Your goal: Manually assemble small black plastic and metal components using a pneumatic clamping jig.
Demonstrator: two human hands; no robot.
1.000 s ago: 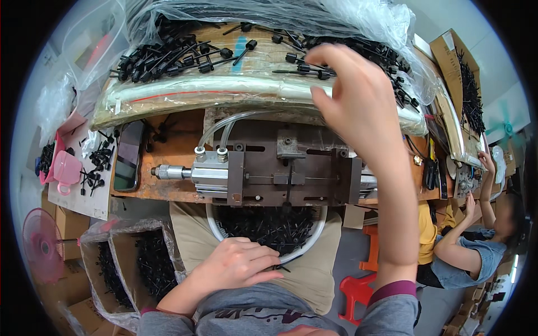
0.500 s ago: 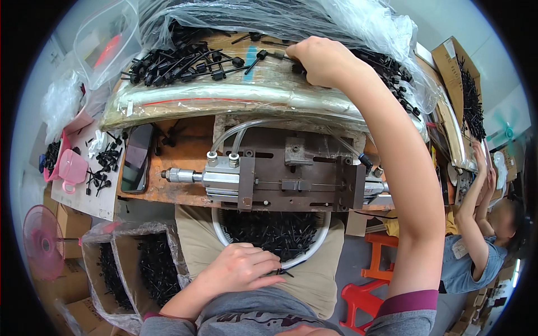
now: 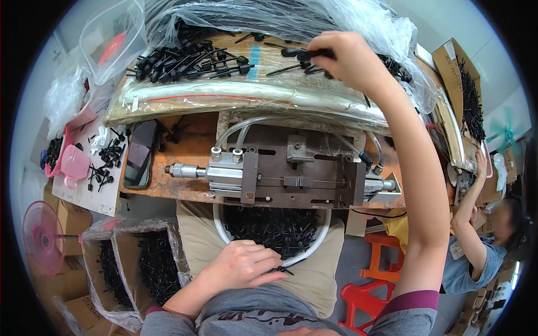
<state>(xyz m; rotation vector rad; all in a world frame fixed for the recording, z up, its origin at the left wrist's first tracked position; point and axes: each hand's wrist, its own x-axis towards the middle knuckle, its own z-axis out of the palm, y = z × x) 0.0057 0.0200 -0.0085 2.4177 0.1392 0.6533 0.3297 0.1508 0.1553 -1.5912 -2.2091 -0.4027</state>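
My right hand (image 3: pixel 353 61) is closed on several black stemmed parts (image 3: pixel 300 54) above the plastic-covered work surface (image 3: pixel 224 95) at the back. Thin shafts stick out to the left of its fingers. Low in my lap, my left hand (image 3: pixel 242 265) rests at the near rim of a white basket (image 3: pixel 224 231). A small black stemmed part (image 3: pixel 284 270) shows at its thumb and fingertips. The basket is full of similar parts. Between the hands stands a metal clamping fixture (image 3: pixel 297 182) with an air cylinder at each side.
A heap of black parts (image 3: pixel 185 61) lies at the back left. A phone (image 3: pixel 140 154) and a pink cup (image 3: pixel 74 165) are on the left. Lined boxes of parts (image 3: pixel 151 269) stand lower left. Orange and red stools (image 3: pixel 367 302) and another person (image 3: pixel 476 252) are on the right.
My right hand has drawn slightly right and now holds several black parts lifted off the surface. My left hand has stayed put. The co-worker's arms have lowered a little.
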